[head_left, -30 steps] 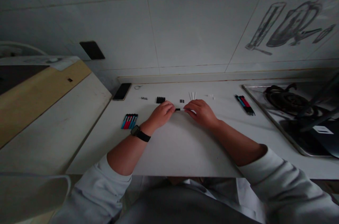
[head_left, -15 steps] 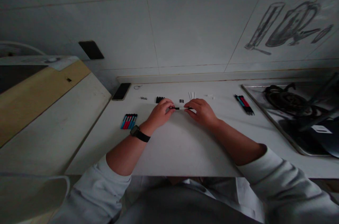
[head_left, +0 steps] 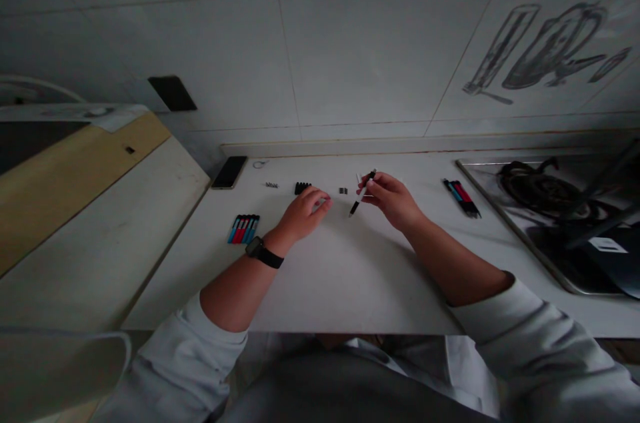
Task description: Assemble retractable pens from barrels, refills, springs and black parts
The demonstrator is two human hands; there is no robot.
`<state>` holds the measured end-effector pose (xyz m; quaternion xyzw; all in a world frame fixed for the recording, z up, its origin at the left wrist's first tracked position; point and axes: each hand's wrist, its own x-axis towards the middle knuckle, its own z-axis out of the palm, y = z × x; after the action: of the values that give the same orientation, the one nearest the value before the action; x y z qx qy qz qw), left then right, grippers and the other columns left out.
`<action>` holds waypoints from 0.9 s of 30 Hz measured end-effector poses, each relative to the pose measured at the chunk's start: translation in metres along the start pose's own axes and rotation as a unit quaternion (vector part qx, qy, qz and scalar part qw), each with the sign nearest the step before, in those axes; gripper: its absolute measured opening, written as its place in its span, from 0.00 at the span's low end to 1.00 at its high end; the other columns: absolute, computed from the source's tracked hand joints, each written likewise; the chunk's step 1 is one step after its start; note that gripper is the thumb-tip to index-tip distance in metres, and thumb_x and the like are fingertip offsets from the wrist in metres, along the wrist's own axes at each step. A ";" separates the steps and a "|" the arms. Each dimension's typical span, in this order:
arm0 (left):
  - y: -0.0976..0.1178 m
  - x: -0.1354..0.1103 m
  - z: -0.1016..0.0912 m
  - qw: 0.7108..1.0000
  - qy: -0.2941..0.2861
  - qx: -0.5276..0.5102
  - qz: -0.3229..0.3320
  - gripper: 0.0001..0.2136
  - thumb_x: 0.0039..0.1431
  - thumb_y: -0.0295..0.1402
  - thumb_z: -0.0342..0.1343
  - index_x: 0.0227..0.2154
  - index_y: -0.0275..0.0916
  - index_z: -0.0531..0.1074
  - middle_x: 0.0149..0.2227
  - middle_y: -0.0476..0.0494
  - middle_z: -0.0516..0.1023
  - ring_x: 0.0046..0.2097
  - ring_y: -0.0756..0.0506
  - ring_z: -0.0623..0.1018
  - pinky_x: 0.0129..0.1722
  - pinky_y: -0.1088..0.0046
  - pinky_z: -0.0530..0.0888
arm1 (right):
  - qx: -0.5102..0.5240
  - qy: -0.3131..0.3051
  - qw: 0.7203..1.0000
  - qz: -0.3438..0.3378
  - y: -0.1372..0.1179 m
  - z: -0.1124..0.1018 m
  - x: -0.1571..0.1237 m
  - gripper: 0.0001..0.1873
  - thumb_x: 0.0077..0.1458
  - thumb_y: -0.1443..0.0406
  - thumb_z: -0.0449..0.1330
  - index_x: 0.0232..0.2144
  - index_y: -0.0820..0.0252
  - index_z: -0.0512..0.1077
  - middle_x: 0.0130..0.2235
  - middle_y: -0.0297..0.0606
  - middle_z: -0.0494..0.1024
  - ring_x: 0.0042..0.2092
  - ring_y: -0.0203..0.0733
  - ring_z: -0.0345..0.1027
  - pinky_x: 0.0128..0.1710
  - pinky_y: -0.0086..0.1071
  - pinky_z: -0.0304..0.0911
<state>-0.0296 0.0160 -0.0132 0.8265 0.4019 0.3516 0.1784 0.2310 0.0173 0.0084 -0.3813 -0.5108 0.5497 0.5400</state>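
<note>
A black-and-white pen (head_left: 361, 194) is pinched in my right hand (head_left: 393, 200), tilted with its tip down toward the left. My left hand (head_left: 303, 213) rests on the white countertop (head_left: 340, 276), fingers slightly curled and apart, holding nothing. Just behind its fingers lies a row of black pen parts (head_left: 303, 188). Several small dark pieces (head_left: 343, 190) sit between the two hands, farther back. Thin white tubes (head_left: 359, 178) are partly hidden behind my right hand. Several small springs (head_left: 271, 185) lie to the left of the black parts.
Coloured pen barrels (head_left: 243, 229) lie beside my left wrist. A phone (head_left: 229, 172) and a small ring (head_left: 260, 164) are at the back left. Several assembled-looking pens (head_left: 462, 197) lie to the right, near a gas stove (head_left: 560, 223). A tiled wall (head_left: 360, 63) bounds the counter.
My left hand has let go of the pen and stays nearly in place. My right hand has lifted the pen and turned it from level to steeply tilted.
</note>
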 end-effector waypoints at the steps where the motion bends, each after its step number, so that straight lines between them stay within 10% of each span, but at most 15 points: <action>1: 0.000 0.000 0.000 1.000 -0.003 0.006 -0.006 0.14 0.74 0.43 0.50 0.45 0.40 0.75 0.47 0.42 0.75 0.48 0.45 0.78 0.51 0.63 0.75 | 0.001 0.008 1.000 0.001 -0.001 -0.002 0.001 0.21 0.51 0.49 0.72 0.41 0.53 0.75 0.41 0.35 0.81 0.41 0.40 0.77 0.42 0.37 0.73; 7: 0.002 0.000 0.000 1.000 -0.025 0.018 -0.003 0.14 0.74 0.42 0.49 0.46 0.40 0.75 0.47 0.41 0.76 0.48 0.44 0.78 0.51 0.62 0.76 | -0.032 0.047 0.997 -0.047 -0.004 -0.011 0.004 0.35 0.53 0.51 0.70 0.60 0.43 0.65 0.40 0.31 0.81 0.37 0.40 0.78 0.36 0.35 0.73; 27: 0.004 -0.001 0.000 0.998 -0.051 0.028 0.003 0.13 0.74 0.41 0.49 0.45 0.40 0.76 0.46 0.41 0.78 0.49 0.43 0.78 0.52 0.60 0.76 | -0.045 0.065 0.995 -0.057 0.000 -0.017 0.009 0.26 0.53 0.49 0.70 0.51 0.47 0.70 0.40 0.32 0.80 0.34 0.38 0.76 0.33 0.33 0.73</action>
<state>-0.0274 0.0129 -0.0113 0.8494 0.3991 0.2983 0.1740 0.2468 0.0284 0.0066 -0.4103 -0.5197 0.4691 0.5844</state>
